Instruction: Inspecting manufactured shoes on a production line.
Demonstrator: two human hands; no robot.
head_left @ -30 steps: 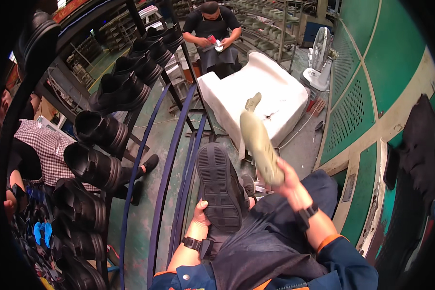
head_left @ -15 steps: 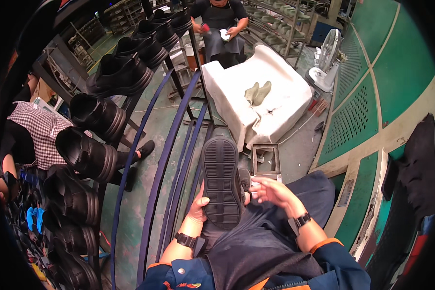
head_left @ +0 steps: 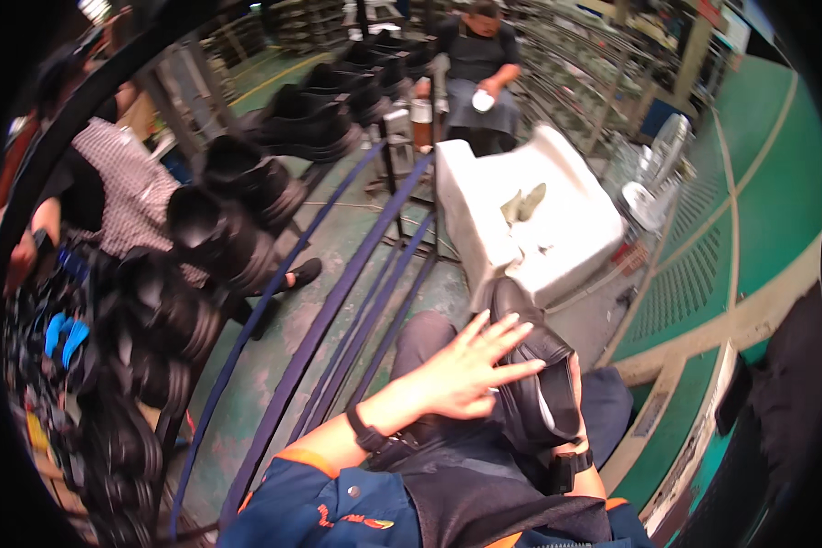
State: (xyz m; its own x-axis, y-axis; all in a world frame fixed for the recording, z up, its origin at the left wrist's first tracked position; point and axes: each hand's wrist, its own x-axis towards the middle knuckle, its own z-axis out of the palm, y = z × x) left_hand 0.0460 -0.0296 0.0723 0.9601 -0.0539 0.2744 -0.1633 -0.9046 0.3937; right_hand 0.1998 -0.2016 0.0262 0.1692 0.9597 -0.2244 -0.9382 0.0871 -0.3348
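A black shoe [head_left: 537,342] stands above my lap, its upper turned toward me and its opening at the near end. My right hand [head_left: 571,409] grips its right side near the heel, with most of its fingers hidden behind the shoe. My left hand [head_left: 477,367] reaches across from the left with fingers spread, over the left side of the shoe. Whether the fingertips touch the upper, I cannot tell. A small pale spot shows under the left hand, too small to name.
On my left, a rack with blue-wrapped rails [head_left: 324,306] carries several black shoes [head_left: 219,233]. Ahead is a white seat-like block [head_left: 566,228] with pale green shoe forms [head_left: 523,203] on it. A seated co-worker [head_left: 475,68] and a fan [head_left: 658,173] are beyond; green panels [head_left: 767,155] line the right.
The shoe has turned from sole-facing to upper-facing and moved right. My right hand now holds it; my left hand has let go and spread over it. My view has shifted.
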